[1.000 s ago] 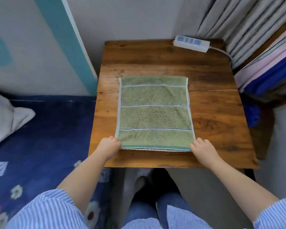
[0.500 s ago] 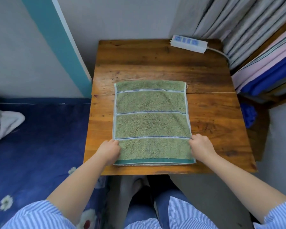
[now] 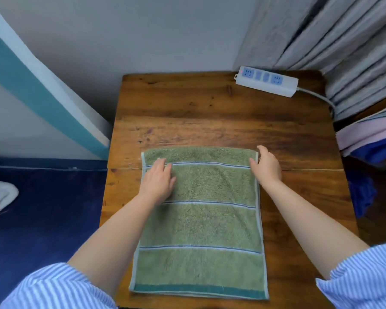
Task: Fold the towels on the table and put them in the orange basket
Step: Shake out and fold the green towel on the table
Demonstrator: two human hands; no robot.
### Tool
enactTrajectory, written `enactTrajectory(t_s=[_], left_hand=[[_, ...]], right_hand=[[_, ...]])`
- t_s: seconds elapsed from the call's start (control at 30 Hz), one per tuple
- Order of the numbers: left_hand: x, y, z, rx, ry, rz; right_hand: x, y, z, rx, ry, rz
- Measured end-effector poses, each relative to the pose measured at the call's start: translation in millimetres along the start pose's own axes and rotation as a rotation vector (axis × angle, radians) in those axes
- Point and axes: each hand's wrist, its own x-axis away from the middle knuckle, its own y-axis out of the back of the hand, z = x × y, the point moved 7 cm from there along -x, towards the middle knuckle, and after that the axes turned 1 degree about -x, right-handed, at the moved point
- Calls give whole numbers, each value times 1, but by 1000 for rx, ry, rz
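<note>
Green striped towel (image 3: 201, 221) spread flat on the wooden bench (image 3: 210, 121), near edge at the bench's front. Left hand (image 3: 158, 181) pressed flat on the far left part, fingers straight (no grip closed). Right hand (image 3: 266, 167) at the far right corner, fingers loosely bent over the hem; grip there unclear.

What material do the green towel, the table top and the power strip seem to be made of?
Green towel: probably cotton terry, matte; the surface is fuzzy and looped, with flat woven stripes.
Table top: wood with a slight sheen, perhaps varnished; grain, knots and a seam between boards are visible.
Power strip: looks like smooth white plastic with blue socket faces.
</note>
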Motion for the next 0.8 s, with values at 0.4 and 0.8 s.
enactTrajectory(t_s=[0.4, 0.8], left_hand=[[-45, -36, 36, -166, -15, 100], [-22, -32, -7, 22, -58, -45]], right_hand=[[-34, -14, -14, 54, 159, -151], [64, -96, 47, 391, 540, 130]])
